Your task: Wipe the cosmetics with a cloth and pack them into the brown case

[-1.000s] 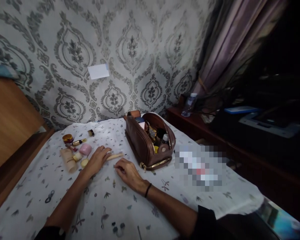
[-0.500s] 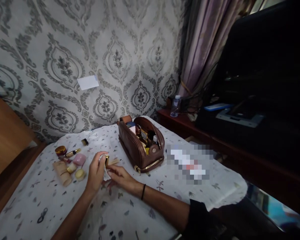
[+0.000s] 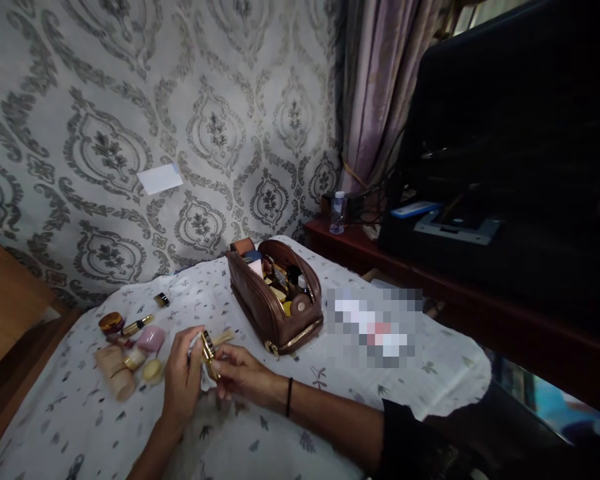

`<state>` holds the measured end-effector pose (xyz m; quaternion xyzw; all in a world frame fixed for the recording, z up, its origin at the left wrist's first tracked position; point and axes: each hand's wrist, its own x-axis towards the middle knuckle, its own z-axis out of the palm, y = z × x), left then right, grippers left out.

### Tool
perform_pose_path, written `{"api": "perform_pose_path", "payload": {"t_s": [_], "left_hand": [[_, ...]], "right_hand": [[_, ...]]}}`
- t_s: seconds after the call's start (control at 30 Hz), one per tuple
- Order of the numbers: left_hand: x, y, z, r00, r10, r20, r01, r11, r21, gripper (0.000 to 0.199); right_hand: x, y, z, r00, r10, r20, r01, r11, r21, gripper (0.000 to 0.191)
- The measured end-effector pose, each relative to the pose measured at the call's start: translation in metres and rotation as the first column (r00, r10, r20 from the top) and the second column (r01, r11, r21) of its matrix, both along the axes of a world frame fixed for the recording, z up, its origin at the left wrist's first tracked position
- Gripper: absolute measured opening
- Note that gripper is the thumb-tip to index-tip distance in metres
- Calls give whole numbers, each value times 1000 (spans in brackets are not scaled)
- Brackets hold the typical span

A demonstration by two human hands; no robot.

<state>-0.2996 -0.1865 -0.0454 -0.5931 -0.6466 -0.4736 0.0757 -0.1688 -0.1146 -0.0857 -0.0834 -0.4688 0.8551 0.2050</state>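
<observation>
A shiny gold lipstick tube [image 3: 209,348] is tilted between my two hands, just above the bed cover. My right hand [image 3: 243,375] pinches its lower part with fingers and thumb. My left hand [image 3: 183,367] is curled round a white tissue, mostly hidden, and touches the tube's upper side. Right of the hands a brown toiletry bag [image 3: 260,303] stands unzipped, full of bottles and small cosmetics. Left of them lie a beige squeeze tube [image 3: 115,371], a pink rounded item [image 3: 151,339], a round cream item [image 3: 153,371], a gold-and-black stick [image 3: 137,325] and an amber-lidded jar [image 3: 111,323].
A small dark cap-like piece [image 3: 161,299] lies on the patterned cover [image 3: 300,427] toward the wall. Thin pale sticks [image 3: 223,337] rest behind my right hand. On the dark red ledge [image 3: 320,230] stands a clear bottle [image 3: 338,213]. A pixelated patch covers something right of the bag.
The view has shifted slightly to the right. The gold tube now shows more of its length, tilted between my hands, and my right-hand fingers have closed on its lower part.
</observation>
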Motion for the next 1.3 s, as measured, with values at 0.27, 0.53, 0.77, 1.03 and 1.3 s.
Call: {"api": "perform_pose_path", "payload": {"t_s": [0.27,0.53,0.77,1.03,1.3], "left_hand": [[-1,-4,8,967,-203,-152,182,973,-140,31],[-6,2,9,802,-22,597,135,980,-145,56],[-4,6,-6,605,24,796,26,998,-50,59],[-8,-7,4,987,13,160,8,991,-132,46],[7,-10,-5,811,7,-584,-97,988,-123,39]], "right_hand": [[11,6,7,976,-210,62,156,864,479,44],[14,3,9,944,-324,64,191,696,692,23],[8,3,9,934,-352,64,292,852,434,32],[10,8,14,939,-341,52,316,912,263,37],[4,6,4,956,-281,78,259,941,216,40]]}}
